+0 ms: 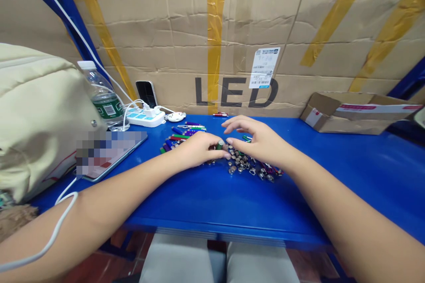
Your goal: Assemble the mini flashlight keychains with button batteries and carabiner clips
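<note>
Two bare hands hover over a heap of keychain torches (241,162) on a blue surface (212,205). The left hand (199,149) is half curled, its fingertips at the heap's near edge, with a green torch (220,144) just past its knuckles; whether it has hold of that torch, I cannot tell. The right hand (257,139) is open, fingers arched and spread above the heap, and holds nothing that shows.

Beyond the left hand, a row of colored torches (184,136) lies on the surface, and a single red one (220,114) sits farther back, between the hands. Farther left of that hand are a blurred tablet (111,154), a water bottle (104,95), a bag (36,119), a power strip (146,117) and a phone (146,93) leaning on a cardboard wall (212,31). A white cable (49,239) lies across the left forearm. Well right of the right hand sits a cardboard box (352,112).
</note>
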### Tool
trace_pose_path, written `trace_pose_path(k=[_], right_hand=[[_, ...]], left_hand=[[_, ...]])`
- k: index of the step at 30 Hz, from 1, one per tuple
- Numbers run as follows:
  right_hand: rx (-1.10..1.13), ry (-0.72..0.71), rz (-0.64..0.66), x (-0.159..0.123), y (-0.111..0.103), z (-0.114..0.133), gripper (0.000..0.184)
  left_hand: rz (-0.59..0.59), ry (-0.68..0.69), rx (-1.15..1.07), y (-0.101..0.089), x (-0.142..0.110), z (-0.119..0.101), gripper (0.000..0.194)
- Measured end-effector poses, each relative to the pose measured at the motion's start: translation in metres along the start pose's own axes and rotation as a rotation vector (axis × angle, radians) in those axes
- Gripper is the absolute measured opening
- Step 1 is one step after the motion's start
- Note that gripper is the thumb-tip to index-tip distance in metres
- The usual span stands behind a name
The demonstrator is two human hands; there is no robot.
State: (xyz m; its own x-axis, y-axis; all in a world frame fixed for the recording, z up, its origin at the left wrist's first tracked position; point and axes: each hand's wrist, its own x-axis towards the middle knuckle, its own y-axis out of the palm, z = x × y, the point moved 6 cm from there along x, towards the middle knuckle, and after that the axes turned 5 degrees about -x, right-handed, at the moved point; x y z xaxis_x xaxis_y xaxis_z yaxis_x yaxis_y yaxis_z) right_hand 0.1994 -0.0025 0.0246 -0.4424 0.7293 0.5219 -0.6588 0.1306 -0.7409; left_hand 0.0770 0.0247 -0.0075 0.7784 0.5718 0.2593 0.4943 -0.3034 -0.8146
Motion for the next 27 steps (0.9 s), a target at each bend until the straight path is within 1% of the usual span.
trace_pose_path(k=[2, 5, 8, 10, 13, 16, 22, 27], right_hand=[[-0.048, 0.026, 0.021, 0.000, -0.002, -0.003, 0.010], [-0.160, 0.067, 0.154, -0.003, 0.004, -0.008, 0.008], [-0.238, 0.104, 0.300, -0.006, 0.015, -0.013, 0.010], [-0.271, 0.114, 0.352, -0.008, 0.022, -0.014, 0.012], [-0.334, 0.126, 0.359, -0.007, 0.026, -0.015, 0.014], [-0.370, 0.143, 0.354, -0.006, 0.029, -0.014, 0.011], [-0.389, 0.146, 0.374, -0.006, 0.033, -0.013, 0.014], [-0.369, 0.128, 0.382, -0.007, 0.035, -0.013, 0.014]], left_hand=[[-0.028, 0.040, 0.028, -0.003, 0.000, -0.002, 0.018], [-0.065, 0.064, 0.079, -0.007, 0.000, -0.005, 0.017], [-0.089, 0.023, 0.117, -0.010, 0.000, -0.004, 0.020], [-0.097, -0.013, 0.133, -0.010, 0.000, -0.002, 0.022], [-0.101, -0.040, 0.124, -0.010, 0.000, 0.000, 0.022], [-0.090, -0.052, 0.122, -0.008, 0.000, 0.000, 0.022], [-0.091, 0.007, 0.181, -0.004, 0.001, -0.003, 0.022], [-0.105, -0.008, 0.219, -0.005, 0.002, -0.001, 0.025]])
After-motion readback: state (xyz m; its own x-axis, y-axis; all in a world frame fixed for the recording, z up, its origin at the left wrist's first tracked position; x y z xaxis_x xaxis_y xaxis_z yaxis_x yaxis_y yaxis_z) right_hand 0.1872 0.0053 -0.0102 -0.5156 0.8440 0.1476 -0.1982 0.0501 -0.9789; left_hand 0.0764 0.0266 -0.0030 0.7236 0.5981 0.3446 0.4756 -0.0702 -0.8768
